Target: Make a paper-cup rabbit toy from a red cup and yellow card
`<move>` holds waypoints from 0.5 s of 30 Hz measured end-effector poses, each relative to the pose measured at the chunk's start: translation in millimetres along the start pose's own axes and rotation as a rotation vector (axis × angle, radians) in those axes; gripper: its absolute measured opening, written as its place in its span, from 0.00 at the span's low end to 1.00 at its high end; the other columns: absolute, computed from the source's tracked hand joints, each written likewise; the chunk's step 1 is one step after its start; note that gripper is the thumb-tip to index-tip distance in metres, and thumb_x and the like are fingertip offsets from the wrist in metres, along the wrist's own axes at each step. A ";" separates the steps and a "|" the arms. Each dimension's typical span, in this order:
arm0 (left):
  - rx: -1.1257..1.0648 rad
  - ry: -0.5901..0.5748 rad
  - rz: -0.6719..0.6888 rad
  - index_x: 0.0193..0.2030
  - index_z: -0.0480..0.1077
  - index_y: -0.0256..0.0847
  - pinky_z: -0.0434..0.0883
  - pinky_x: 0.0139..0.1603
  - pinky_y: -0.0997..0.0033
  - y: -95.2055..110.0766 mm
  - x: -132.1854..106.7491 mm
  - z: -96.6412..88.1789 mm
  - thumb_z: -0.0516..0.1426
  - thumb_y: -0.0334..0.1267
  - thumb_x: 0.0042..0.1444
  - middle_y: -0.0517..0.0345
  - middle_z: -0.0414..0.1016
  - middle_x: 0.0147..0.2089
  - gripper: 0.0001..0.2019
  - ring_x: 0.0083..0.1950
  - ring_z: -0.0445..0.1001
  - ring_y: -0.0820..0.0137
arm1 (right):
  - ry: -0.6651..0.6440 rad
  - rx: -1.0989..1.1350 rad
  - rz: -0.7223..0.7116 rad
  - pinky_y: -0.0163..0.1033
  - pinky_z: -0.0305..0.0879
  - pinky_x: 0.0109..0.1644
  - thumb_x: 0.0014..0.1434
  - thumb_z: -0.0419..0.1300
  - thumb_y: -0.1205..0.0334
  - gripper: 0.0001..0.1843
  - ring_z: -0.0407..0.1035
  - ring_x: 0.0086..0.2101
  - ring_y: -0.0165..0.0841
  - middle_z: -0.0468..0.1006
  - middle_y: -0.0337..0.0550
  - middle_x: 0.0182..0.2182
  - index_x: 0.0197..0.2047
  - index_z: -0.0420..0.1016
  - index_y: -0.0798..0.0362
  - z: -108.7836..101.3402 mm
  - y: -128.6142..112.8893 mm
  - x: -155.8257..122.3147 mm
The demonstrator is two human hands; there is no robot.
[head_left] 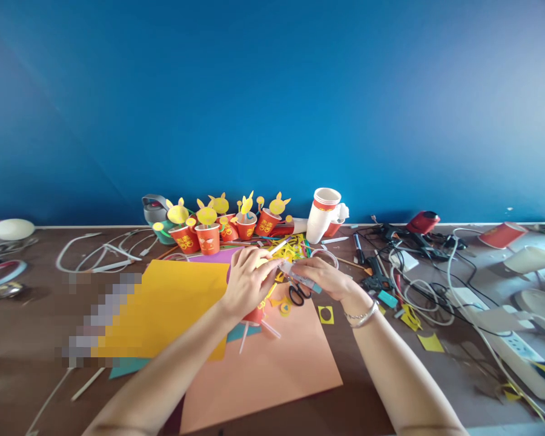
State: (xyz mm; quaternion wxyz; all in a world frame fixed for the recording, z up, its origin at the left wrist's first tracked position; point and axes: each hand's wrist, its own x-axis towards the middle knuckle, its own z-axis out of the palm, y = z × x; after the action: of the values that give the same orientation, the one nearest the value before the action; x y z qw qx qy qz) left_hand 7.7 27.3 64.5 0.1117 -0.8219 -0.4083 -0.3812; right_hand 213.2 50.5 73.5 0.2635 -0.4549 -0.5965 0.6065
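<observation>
Before a blue wall (272, 109), over peach paper (272, 387) on a brown tabletop (27, 327), a pale tube (305, 277) is clamped between fingers of the right hand (324, 275), its end angled, presumably for control, toward the left hand (249, 275), whose fingers are pinched together, their hold unclear.
</observation>
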 end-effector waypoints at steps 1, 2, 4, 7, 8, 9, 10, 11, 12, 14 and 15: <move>-0.049 0.000 -0.033 0.46 0.75 0.47 0.63 0.49 0.61 0.7 0.2 0.9 0.54 0.32 0.59 0.54 0.74 0.42 0.12 0.47 0.67 0.64 | 0.003 0.002 -0.008 0.36 0.54 0.22 0.55 0.59 0.54 0.11 0.61 0.21 0.29 0.70 0.40 0.21 0.28 0.75 0.52 -0.1 0.8 0.3; -0.098 0.002 -0.069 0.45 0.76 0.47 0.64 0.49 0.61 1.5 0.4 1.9 0.54 0.32 0.59 0.54 0.74 0.41 0.11 0.46 0.67 0.65 | 0.006 0.006 -0.016 0.36 0.55 0.22 0.55 0.59 0.54 0.10 0.62 0.21 0.29 0.70 0.40 0.22 0.29 0.75 0.51 -0.1 1.3 0.5; -0.200 0.008 -0.142 0.43 0.76 0.46 0.65 0.47 0.63 3.4 0.7 4.0 0.54 0.34 0.59 0.55 0.74 0.40 0.10 0.45 0.68 0.66 | 0.008 0.014 -0.024 0.36 0.56 0.22 0.55 0.59 0.54 0.10 0.62 0.21 0.30 0.71 0.41 0.23 0.30 0.76 0.50 0.6 1.9 0.4; -0.360 0.012 -0.249 0.41 0.77 0.45 0.67 0.46 0.64 5.6 1.3 7.2 0.54 0.35 0.60 0.56 0.73 0.38 0.09 0.43 0.69 0.67 | 0.023 0.014 -0.021 0.36 0.56 0.23 0.55 0.59 0.55 0.09 0.62 0.21 0.30 0.71 0.41 0.23 0.31 0.76 0.50 2.2 1.6 -0.5; -0.412 0.010 -0.283 0.41 0.77 0.45 0.68 0.46 0.65 5.9 1.6 8.0 0.54 0.35 0.60 0.56 0.73 0.38 0.09 0.43 0.69 0.68 | 0.034 0.011 -0.024 0.36 0.56 0.23 0.55 0.59 0.55 0.09 0.62 0.22 0.30 0.71 0.41 0.24 0.31 0.76 0.50 2.7 1.3 -0.9; -0.463 0.006 -0.318 0.40 0.77 0.45 0.69 0.46 0.65 5.9 1.9 8.7 0.54 0.35 0.60 0.56 0.73 0.38 0.09 0.43 0.70 0.68 | 0.048 0.007 -0.031 0.36 0.56 0.23 0.55 0.59 0.54 0.09 0.62 0.23 0.30 0.71 0.41 0.24 0.31 0.76 0.51 3.0 0.9 -1.4; -0.510 0.001 -0.353 0.40 0.77 0.44 0.69 0.46 0.65 5.7 2.2 9.2 0.54 0.35 0.60 0.56 0.73 0.38 0.09 0.43 0.70 0.68 | 0.061 0.004 -0.040 0.35 0.56 0.24 0.54 0.59 0.54 0.10 0.62 0.23 0.30 0.72 0.41 0.25 0.30 0.76 0.51 3.2 0.5 -1.9; -0.555 -0.007 -0.384 0.40 0.77 0.44 0.69 0.46 0.65 5.2 2.6 9.6 0.54 0.36 0.59 0.56 0.74 0.38 0.09 0.43 0.71 0.67 | 0.064 0.002 -0.048 0.35 0.56 0.24 0.54 0.59 0.54 0.10 0.62 0.24 0.30 0.72 0.41 0.25 0.30 0.75 0.51 3.3 0.0 -2.4; -0.597 -0.016 -0.412 0.39 0.77 0.43 0.69 0.47 0.64 4.5 2.9 9.9 0.54 0.36 0.59 0.56 0.74 0.38 0.09 0.44 0.71 0.67 | 0.059 0.002 -0.052 0.35 0.56 0.24 0.53 0.59 0.53 0.11 0.62 0.24 0.30 0.72 0.42 0.25 0.30 0.75 0.52 3.2 -0.5 -2.8; -0.674 -0.042 -0.458 0.39 0.77 0.42 0.69 0.48 0.64 3.0 3.2 10.6 0.55 0.36 0.59 0.55 0.74 0.39 0.09 0.44 0.72 0.67 | 0.035 0.006 -0.052 0.35 0.55 0.24 0.53 0.60 0.51 0.13 0.61 0.24 0.30 0.71 0.42 0.25 0.30 0.74 0.52 2.7 -1.2 -3.2; -0.707 -0.055 -0.478 0.38 0.77 0.42 0.69 0.49 0.64 2.3 3.3 11.0 0.55 0.36 0.59 0.55 0.74 0.39 0.09 0.45 0.72 0.67 | 0.018 0.005 -0.052 0.35 0.55 0.23 0.53 0.60 0.50 0.13 0.61 0.23 0.29 0.70 0.41 0.24 0.30 0.74 0.52 2.4 -1.4 -3.3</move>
State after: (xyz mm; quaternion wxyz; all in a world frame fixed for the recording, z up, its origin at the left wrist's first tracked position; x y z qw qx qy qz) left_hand 16.6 33.1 59.6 -0.2795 -0.7018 -0.4342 -0.4907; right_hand 212.3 46.7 75.3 0.2857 -0.4441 -0.6041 0.5968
